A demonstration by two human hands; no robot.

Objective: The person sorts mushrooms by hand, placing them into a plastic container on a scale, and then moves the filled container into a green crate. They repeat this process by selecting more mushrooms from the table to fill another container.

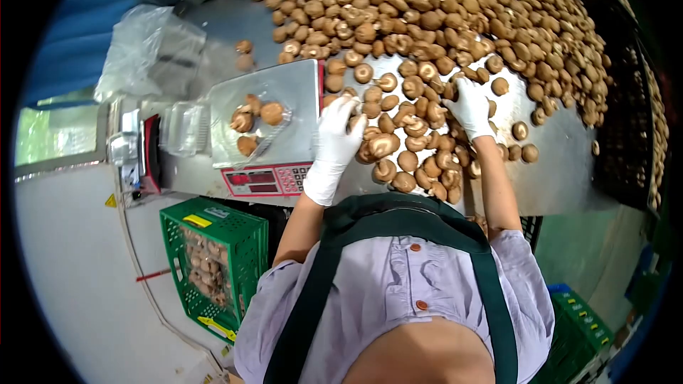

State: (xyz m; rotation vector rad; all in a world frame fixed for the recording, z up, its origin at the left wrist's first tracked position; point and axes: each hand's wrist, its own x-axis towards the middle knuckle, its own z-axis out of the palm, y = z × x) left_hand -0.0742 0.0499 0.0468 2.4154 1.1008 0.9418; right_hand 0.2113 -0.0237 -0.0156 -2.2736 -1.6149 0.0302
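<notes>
My left hand (pixel 334 139), in a white glove, is at the right edge of the scale, its fingers curled round a mushroom that they mostly hide. Further right, my gloved right hand (pixel 470 110) pinches a brown mushroom (pixel 450 89) at the edge of the loose group. Between both hands lie several shiitake mushrooms (pixel 415 126), some caps up, others showing pale gills and stems. On the plate of the digital scale (pixel 299 99) rests a clear plastic tray (pixel 269 144) with several mushrooms in it.
A big mushroom heap (pixel 441 3) covers the back of the metal table (pixel 569 185). Stacked clear trays (pixel 186 128) and a plastic bag (pixel 153 53) are at left. A black crate (pixel 626 121) borders the right; a green crate (pixel 213 213) stands below left.
</notes>
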